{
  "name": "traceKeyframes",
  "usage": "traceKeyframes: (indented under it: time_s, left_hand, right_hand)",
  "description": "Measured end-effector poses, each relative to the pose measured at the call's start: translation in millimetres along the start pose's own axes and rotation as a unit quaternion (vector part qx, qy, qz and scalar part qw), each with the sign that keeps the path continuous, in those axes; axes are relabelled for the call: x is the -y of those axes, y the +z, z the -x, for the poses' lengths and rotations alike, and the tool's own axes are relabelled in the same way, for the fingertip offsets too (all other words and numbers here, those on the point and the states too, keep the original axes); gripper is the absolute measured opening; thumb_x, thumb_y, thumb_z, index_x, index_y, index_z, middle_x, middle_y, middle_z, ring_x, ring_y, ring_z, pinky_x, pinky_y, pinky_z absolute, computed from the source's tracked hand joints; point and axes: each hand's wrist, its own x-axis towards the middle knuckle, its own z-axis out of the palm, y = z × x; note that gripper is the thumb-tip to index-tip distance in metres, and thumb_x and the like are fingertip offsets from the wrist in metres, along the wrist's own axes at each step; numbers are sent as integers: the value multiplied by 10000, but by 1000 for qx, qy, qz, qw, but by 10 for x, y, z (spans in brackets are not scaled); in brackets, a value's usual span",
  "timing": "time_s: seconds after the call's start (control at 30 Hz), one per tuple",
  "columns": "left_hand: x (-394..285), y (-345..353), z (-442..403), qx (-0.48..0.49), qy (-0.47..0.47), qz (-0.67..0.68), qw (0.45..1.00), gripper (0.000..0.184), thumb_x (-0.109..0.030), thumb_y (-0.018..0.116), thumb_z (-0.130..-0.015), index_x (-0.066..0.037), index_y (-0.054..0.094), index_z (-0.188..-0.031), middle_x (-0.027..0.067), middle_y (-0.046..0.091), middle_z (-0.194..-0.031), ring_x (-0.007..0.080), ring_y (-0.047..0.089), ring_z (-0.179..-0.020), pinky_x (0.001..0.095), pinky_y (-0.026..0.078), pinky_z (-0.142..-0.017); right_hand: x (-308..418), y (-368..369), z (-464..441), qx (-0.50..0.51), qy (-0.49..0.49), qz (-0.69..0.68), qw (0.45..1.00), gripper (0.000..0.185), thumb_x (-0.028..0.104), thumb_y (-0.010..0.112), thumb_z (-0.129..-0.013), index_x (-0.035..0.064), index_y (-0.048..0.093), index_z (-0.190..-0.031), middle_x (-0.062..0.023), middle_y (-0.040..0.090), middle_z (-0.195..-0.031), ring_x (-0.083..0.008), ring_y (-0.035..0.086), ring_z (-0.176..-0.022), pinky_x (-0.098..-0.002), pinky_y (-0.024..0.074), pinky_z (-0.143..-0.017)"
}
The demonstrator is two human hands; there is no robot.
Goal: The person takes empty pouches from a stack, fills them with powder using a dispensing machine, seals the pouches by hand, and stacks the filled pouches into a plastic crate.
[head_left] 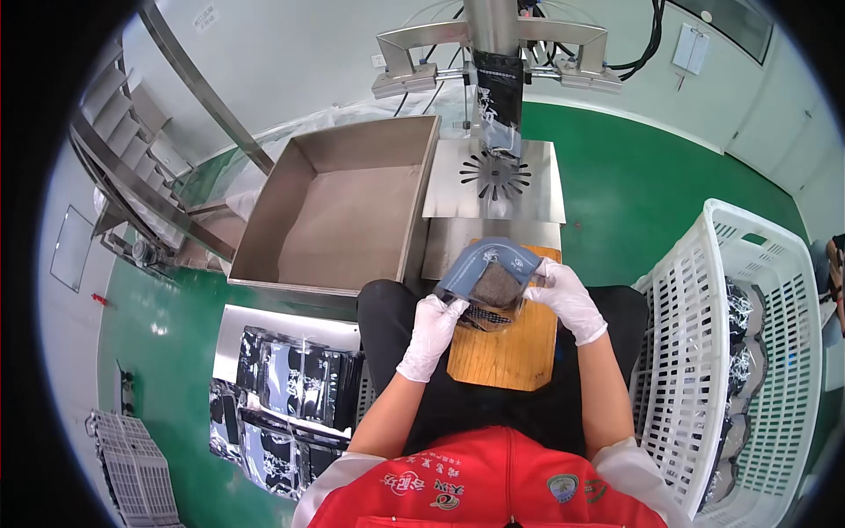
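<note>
A dark blue-grey pouch (493,280) with a clear window showing brown contents is held up above a wooden board (506,352). My left hand (433,334), in a white glove, pinches its lower left edge. On its right side, my right hand (568,299), also gloved in white, has its fingers closed on the edge. The board lies across my lap, in front of a metal plate. Farther forward, a dark printed bag (500,101) hangs around a vertical steel tube (493,26), above a plate with a slotted star pattern (495,176).
To the left stands a large metal tray (348,211). Stacks of dark printed bags (299,378) lie below it. A white plastic basket (673,370) holding filled pouches (741,361) is at the right. Metal stairs (128,123) rise at the far left. Part of another person (834,273) shows at the right edge.
</note>
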Motion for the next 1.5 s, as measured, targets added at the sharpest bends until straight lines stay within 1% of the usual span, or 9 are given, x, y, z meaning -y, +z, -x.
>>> traceKeyframes:
  time_s: [0.23,0.43,0.63,0.7,0.8,0.93,1.1,1.33,1.5]
  left_hand:
    - [106,119,-87,-117,25,238,964,153,6,582,-915,45,682,-1023,29,680,-991,85,590,-869,249,462,-822]
    - [77,193,-48,-120,-1,346,930,186,15,578,-902,63,664,-1060,77,677,-1046,128,602,-957,267,433,-899]
    - [-54,331,321,-91,-13,317,944,237,65,570,-857,71,652,-1079,124,641,-1172,174,584,-1097,288,394,-993]
    - [63,252,439,-42,-49,338,939,259,34,559,-872,80,631,-1117,151,613,-1235,214,581,-1148,327,407,-1024]
    - [-149,113,228,-1,-298,462,835,470,-296,418,-1008,112,557,-1195,186,592,-1268,267,593,-1154,400,464,-1004]
    - [-93,-146,-482,163,-367,380,833,534,-423,431,-1004,45,553,-1229,157,626,-1198,240,614,-1086,370,490,-944]
    - [-301,209,-1042,289,-289,116,905,262,-164,657,-890,58,666,-1028,93,698,-914,141,658,-810,265,516,-775]
    - [-320,251,-1104,272,-243,91,927,151,-57,700,-819,57,704,-918,86,706,-844,119,648,-717,239,512,-697]
    - [-505,174,-890,238,-238,-73,939,157,-113,705,-833,41,715,-863,62,695,-772,82,626,-674,230,495,-641]
  right_hand:
    - [-370,-16,-131,-126,-152,98,975,204,-5,688,-824,-33,685,-1026,-30,631,-995,-131,575,-878,-258,432,-846]
    - [-482,294,-280,-292,-115,-313,896,94,23,594,-894,2,682,-869,13,662,-872,-89,582,-784,-236,448,-787]
    - [-588,259,-446,-413,-128,-226,873,257,58,669,-876,71,593,-631,65,554,-668,-19,470,-624,-207,360,-584]
    - [-463,266,-425,-374,-62,-198,904,349,88,637,-914,99,488,-599,102,393,-630,-22,323,-594,-229,258,-541]
    - [-421,185,-419,-316,-27,-194,929,268,128,652,-921,61,612,-664,77,530,-634,-20,432,-562,-214,326,-515]
    - [-407,185,-446,-270,16,-180,946,227,158,671,-916,32,685,-728,31,635,-670,-34,518,-542,-210,386,-495]
    - [-473,140,-483,-272,2,-154,950,267,156,675,-915,42,656,-674,45,603,-641,-21,475,-538,-219,366,-485]
    - [-91,22,-447,-130,34,-101,986,132,118,694,-880,0,664,-829,8,632,-742,-48,525,-611,-215,417,-550]
    - [-156,109,-563,-228,29,-209,950,107,48,695,-860,-24,644,-798,-58,668,-739,-101,599,-612,-234,494,-593]
